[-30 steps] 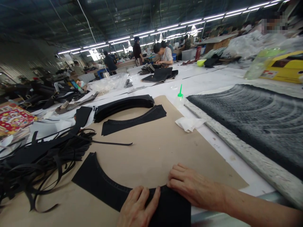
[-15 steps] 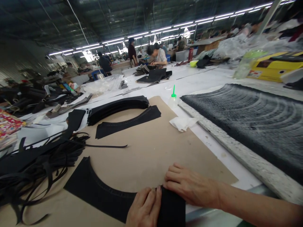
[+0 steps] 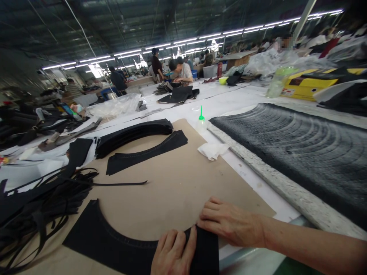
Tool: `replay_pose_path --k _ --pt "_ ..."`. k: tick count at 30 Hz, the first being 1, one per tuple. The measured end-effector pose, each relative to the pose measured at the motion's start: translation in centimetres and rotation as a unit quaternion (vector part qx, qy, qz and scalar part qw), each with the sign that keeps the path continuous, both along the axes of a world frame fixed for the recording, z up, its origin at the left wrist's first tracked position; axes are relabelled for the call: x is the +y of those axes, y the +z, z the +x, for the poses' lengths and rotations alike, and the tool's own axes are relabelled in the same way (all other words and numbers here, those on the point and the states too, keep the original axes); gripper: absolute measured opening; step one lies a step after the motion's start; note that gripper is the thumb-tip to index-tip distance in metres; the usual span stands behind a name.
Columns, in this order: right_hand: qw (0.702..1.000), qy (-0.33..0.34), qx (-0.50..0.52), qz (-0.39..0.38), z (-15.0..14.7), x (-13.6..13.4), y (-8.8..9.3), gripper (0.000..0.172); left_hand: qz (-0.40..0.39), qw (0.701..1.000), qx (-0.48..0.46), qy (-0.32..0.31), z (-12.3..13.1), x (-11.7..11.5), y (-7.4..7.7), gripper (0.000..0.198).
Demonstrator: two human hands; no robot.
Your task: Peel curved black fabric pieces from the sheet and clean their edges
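A curved black fabric piece [image 3: 114, 244] with a line of small stitches or notches along its inner edge lies near me on brown paper. My left hand [image 3: 174, 252] presses on that curved edge with bent fingers, thumb and fingertips at the rim. Right beside it, my right hand [image 3: 226, 221] has its fingers curled together at the same edge, pinching it near the piece's right end. The fingertips of both hands almost meet. What lies under the right fingers is hidden.
Farther up the brown paper [image 3: 172, 191] are another curved black piece [image 3: 146, 151] and a thick stack of black pieces [image 3: 134, 133]. Black strips [image 3: 51, 202] tangle at left. A green-tipped bottle [image 3: 201, 116], a white tissue [image 3: 213, 150] and a dark streaked slab [image 3: 286, 141] stand rightward.
The view has shifted, so the table things sit slightly farther left. Both hands stay at the black piece's edge; the left index finger looks a little straighter and more apart from the others.
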State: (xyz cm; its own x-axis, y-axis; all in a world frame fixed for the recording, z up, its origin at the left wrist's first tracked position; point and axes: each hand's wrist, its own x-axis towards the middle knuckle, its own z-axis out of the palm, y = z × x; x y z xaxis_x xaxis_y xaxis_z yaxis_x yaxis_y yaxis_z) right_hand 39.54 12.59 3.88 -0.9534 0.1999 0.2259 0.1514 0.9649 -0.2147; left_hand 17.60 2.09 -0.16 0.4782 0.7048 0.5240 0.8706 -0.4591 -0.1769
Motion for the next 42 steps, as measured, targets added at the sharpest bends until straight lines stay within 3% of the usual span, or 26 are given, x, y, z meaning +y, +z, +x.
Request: replay_pose_path --k 5,11,16,21,24,28,42 --pt "0.999 -0.02 -0.006 -0.049 0.8 0.1 0.3 0.032 0.01 1.0 -0.002 -0.003 -0.4 0.1 -0.4 0.038" --pt "0.99 -0.09 0.001 -0.111 0.7 -0.8 1.2 0.047 0.03 0.999 -0.006 -0.045 -0.4 0.6 -0.7 0.034" --pt "0.991 -0.102 -0.022 -0.081 0.1 -2.2 1.1 0.05 0.034 0.998 -0.006 -0.06 -0.1 1.0 -0.7 0.037" --pt "0.994 -0.109 -0.019 -0.009 0.6 -3.1 1.0 0.055 0.016 0.999 -0.027 -0.031 0.4 0.7 -0.5 0.039" --pt "0.99 -0.14 0.003 -0.01 1.1 -3.5 0.8 0.06 -0.003 0.999 -0.029 -0.013 0.7 0.5 -0.4 0.04" --pt "0.979 -0.192 0.044 -0.047 1.7 -4.1 0.2 0.051 -0.023 0.999 -0.03 0.0 1.0 0.4 -0.4 0.043" --pt "0.981 -0.177 0.079 -0.012 2.2 -4.6 -1.1 0.041 -0.042 0.997 0.006 0.063 2.2 0.3 -0.3 0.039"
